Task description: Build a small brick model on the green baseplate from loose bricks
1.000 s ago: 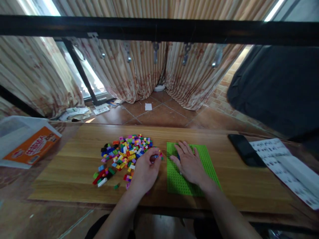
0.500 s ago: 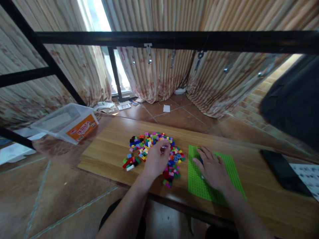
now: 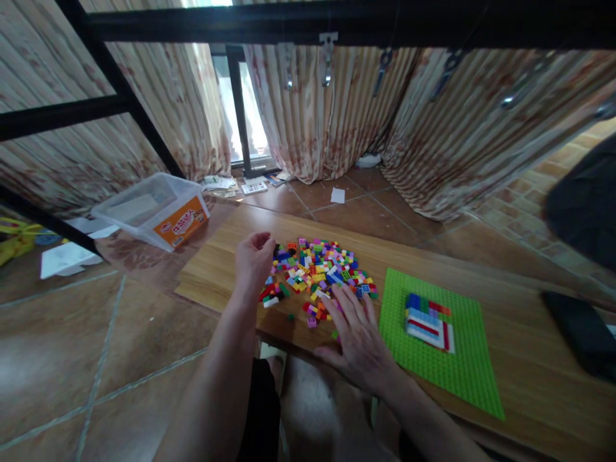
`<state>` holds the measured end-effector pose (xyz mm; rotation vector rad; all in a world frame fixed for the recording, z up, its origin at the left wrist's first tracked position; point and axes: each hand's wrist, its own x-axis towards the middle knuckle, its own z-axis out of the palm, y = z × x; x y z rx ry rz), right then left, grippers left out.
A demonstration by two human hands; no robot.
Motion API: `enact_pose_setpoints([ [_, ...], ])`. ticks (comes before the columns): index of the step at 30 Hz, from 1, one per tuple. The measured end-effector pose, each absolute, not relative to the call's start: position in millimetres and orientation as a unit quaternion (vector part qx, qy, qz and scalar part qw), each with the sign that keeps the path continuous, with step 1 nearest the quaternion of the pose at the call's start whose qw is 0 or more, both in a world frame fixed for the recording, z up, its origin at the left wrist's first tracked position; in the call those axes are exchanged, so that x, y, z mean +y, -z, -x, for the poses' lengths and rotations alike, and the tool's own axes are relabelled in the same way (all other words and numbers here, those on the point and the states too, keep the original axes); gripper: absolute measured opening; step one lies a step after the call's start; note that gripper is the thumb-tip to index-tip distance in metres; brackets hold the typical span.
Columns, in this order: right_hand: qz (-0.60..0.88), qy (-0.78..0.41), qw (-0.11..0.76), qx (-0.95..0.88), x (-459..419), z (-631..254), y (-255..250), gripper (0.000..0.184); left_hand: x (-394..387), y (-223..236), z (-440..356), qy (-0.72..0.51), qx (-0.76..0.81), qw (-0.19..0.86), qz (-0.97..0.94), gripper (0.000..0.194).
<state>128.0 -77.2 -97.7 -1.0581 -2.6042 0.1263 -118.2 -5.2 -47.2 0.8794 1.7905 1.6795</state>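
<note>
My left hand [image 3: 254, 260] is at the left end of a pile of toy bricks [image 3: 320, 263], its fingers curled together. Whatever they may hold is hidden. Over the near right side of the pile is my right hand [image 3: 359, 333], palm down with fingers stretched and thumb apart, covering some bricks. To its right lies a green baseplate [image 3: 399, 350]. Blue, white, red, orange and purple bricks form a low block [image 3: 428, 323] on that plate. A small group of red, green and white bricks [image 3: 273, 294] lies just below my left hand.
The wooden table [image 3: 216, 250] bears the pile and the plate. A clear plastic box [image 3: 151, 208] with an orange label stands beyond its left end. A dark phone [image 3: 577, 333] lies at the right. A black bar [image 3: 289, 24] crosses above, with metal clips hanging from it.
The view has swung left. My left hand has moved from the middle of the pile to its left end. My right hand has left the baseplate for the pile, uncovering the brick block.
</note>
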Motion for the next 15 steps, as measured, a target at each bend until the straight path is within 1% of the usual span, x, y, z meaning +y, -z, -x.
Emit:
enact_pose_setpoints([
  [4,0.402,-0.030,0.172,-0.899,-65,-114,98,0.082,-6,43,114,-0.623,0.658,0.271,-0.325,0.023],
  [8,0.412,-0.040,0.172,-0.894,-54,-95,96,0.077,-5,42,109,-0.627,0.647,0.286,-0.327,0.025],
  [15,0.459,-0.053,0.212,-0.861,-38,-61,94,0.067,-10,36,109,-0.636,0.631,0.306,-0.323,0.024],
])
